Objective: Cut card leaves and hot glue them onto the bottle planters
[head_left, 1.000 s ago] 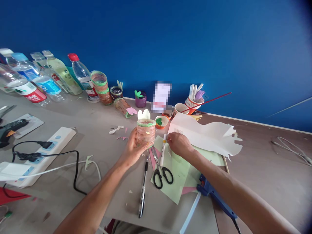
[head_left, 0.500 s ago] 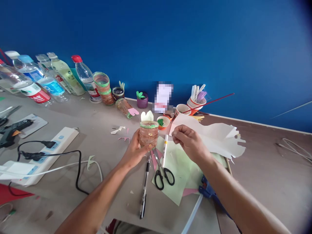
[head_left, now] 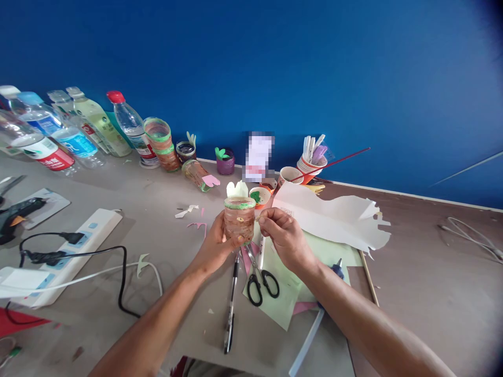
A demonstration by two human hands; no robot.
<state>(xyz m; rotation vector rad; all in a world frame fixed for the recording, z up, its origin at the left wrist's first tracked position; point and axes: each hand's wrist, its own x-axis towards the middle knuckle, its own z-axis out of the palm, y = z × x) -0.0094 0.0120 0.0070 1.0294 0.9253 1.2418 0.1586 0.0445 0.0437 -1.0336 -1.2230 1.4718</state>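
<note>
My left hand (head_left: 215,242) is wrapped round a small painted plastic cup (head_left: 239,220), brownish with a green rim and a pale paper piece sticking up behind it. My right hand (head_left: 283,237) is pinched right beside the cup's side, holding a tiny bit that I cannot make out. Under the hands lie black-handled scissors (head_left: 260,275), a white marker (head_left: 261,244), a black pen (head_left: 230,301) and light green paper (head_left: 288,272).
Several water bottles (head_left: 74,137) and decorated cups (head_left: 162,142) line the blue wall. A power strip (head_left: 66,251) with black cable and a glue gun (head_left: 13,212) lie left. Cut white paper (head_left: 338,217), a blue glue gun (head_left: 334,272), paint cups (head_left: 261,196) and a brush cup (head_left: 312,162) sit right.
My right hand left the marker on the green paper, rose in a pinch and came left to the cup's side. My left hand kept hold of the cup.
</note>
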